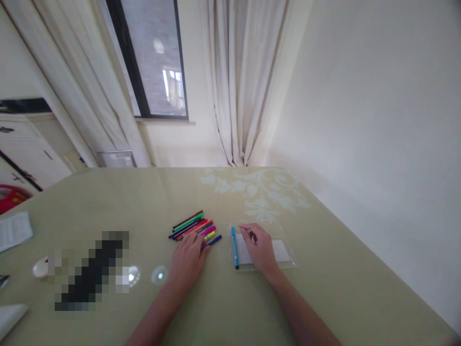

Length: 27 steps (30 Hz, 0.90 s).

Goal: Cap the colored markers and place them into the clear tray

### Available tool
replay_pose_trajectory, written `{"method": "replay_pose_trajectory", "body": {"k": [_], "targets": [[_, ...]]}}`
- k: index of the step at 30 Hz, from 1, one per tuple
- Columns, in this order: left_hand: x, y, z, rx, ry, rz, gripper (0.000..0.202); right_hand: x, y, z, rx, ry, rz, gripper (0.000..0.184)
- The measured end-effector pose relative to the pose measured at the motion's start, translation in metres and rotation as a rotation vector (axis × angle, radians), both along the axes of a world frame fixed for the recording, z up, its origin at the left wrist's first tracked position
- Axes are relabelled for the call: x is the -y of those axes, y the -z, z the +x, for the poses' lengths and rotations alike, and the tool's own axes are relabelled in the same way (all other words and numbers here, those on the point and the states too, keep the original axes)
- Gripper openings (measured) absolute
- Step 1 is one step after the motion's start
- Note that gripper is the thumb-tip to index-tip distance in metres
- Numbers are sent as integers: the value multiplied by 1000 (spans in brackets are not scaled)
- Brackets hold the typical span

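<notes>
My left hand (189, 257) lies over the near end of a pile of felt-tip markers (192, 224). Its thumb and forefinger close around a dark blue marker (215, 240) at the pile's near side; a yellow marker (210, 236) sticks out just beyond it. My right hand (260, 245) hovers over a clear plastic case (293, 263), fingers curled and thumb close to forefinger, with nothing seen between the tips. Left of those tips, a light blue marker (235, 250) lies lengthwise along the case's left side. A white card (281, 251) in the case is partly covered by my right hand.
On the left of the table (126, 192) are a pixelated dark object (91, 271), a white mouse-like item (40, 267) and a pale packet (15, 230). A wall (378, 144) runs along the right edge. Curtains (245, 81) and a window (154, 57) are beyond.
</notes>
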<state>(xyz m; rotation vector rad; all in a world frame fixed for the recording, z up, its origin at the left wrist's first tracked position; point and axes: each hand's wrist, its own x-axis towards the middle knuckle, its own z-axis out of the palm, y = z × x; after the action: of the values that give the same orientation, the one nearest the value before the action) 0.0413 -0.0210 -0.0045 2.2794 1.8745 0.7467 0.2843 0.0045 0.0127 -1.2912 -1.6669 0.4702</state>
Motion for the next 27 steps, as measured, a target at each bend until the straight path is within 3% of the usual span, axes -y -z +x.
{"method": "replay_pose_trajectory", "body": {"k": [3, 7, 10, 14, 20, 24, 27], "targets": [[2, -3, 8, 219, 49, -26, 28, 3, -1, -6, -76, -47, -106, 29], [6, -11, 23, 496, 115, -165, 35, 7, -1, -16, -326, -217, -314, 36], [11, -15, 32, 550, 151, -205, 35, 7, 0, -20, -492, -307, -380, 38], [15, -17, 36, 593, 206, -213, 30, 4, 1, -20, -601, -276, -390, 37], [16, -11, 39, 576, 251, -191, 29, 1, -5, -14, -661, -228, -351, 41], [23, -5, 44, 384, 348, -88, 29, -8, -9, 5, -634, -112, -265, 44], [26, 2, 48, 228, 415, -13, 45, -17, -6, 20, -571, -13, -242, 46]]}}
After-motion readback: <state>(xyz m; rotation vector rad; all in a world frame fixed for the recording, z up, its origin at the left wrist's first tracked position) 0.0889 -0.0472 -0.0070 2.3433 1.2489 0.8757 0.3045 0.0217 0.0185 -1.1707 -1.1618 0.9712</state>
